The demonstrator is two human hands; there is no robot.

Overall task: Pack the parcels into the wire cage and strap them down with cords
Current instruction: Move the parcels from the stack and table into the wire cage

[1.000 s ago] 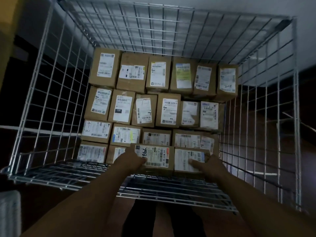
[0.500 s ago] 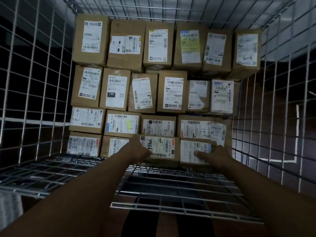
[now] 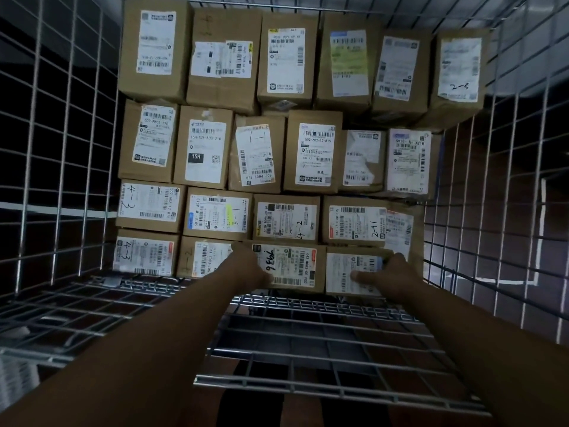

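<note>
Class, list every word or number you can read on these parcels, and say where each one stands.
"15H": second-row second parcel
"502-602-12-815": second-row fourth parcel
"2-3": top-right parcel
"4-3": bottom-left parcel
"7936": front parcel at the left hand
The rest: too small or blurred.

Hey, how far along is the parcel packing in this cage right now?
Mostly packed: four rows of parcels fill the cage. In hand: the left hand grips the 7936 parcel and the right hand grips the end parcel beside it, both in the nearest row. Left: the strapping, as no cords are visible.
</note>
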